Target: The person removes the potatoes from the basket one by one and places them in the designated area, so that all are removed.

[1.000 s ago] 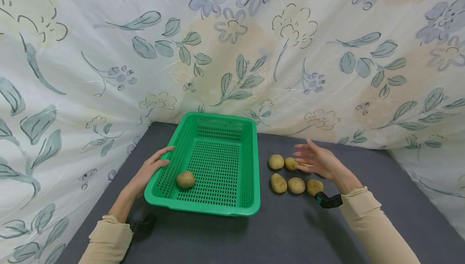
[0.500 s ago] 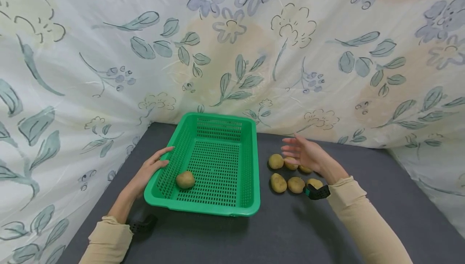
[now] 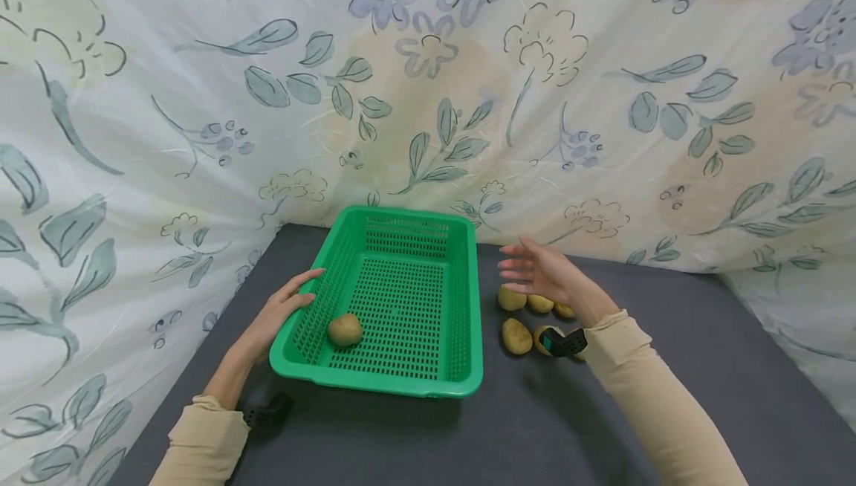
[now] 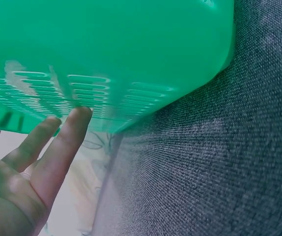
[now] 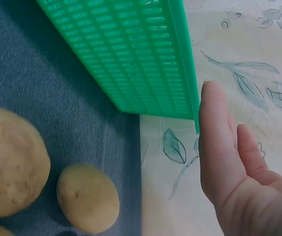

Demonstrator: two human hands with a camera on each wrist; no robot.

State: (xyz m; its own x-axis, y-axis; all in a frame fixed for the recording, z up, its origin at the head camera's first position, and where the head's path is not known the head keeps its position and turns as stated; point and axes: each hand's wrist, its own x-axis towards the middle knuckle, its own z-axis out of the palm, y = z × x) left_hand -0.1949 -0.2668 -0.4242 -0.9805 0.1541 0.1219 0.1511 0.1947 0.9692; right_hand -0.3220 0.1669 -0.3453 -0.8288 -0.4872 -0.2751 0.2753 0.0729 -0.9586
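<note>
**Right hand hangs over the potatoes, left hand steadies the basket**

The left hand [image 3: 270, 320] lies flat against the outer left wall of the green basket [image 3: 468, 322], fingers [image 4: 65, 142] straight and relaxed, tips touching the perforated plastic and gripping nothing. One potato in the basket [image 3: 344, 329] sits on the slotted floor near the front left corner, just inside the wall that hand touches.

Over on the other side, the right hand [image 3: 545, 276] is in the air, palm turned toward the basket, fingers spread and loose, holding nothing. It hangs above the loose potatoes [image 3: 517, 336] on the dark grey table [image 3: 669, 397], just beside the basket's right wall. Four or five of them show there, close together, some partly hidden behind the wrist and its black strap [image 3: 562, 341]. The right wrist view shows two potatoes [image 5: 88, 197] below the open palm, apart from it.

A floral cloth [image 3: 428, 85] hangs behind the table.
</note>
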